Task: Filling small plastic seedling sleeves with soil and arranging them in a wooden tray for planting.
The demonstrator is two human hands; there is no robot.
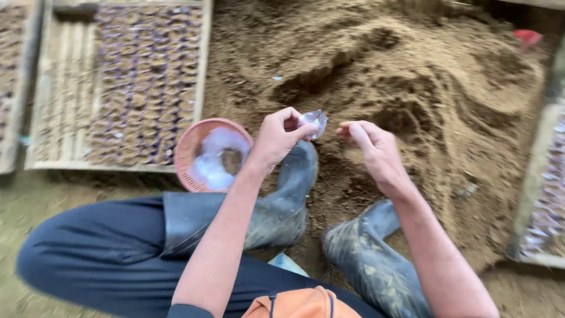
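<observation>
Above the person's muddy rubber boots, the left hand pinches a small clear plastic bag between thumb and fingertips, the other fingers curled in around it. The right hand hovers just beside the bag, half open, thumb and forefinger drawn near each other but holding nothing; whether a fingertip touches the bag cannot be told through the blur. Below and left of the left wrist, a round pink basket sits on the ground with a heap of more clear bags inside it. Behind both hands spreads a large mound of loose brown soil, scooped and furrowed. Farther left lies a wooden tray, partly packed with rows of small soil-filled bags, its left portion showing bare slats. Another such tray edges in at the right. The person sits with dark trousers bent wide.
</observation>
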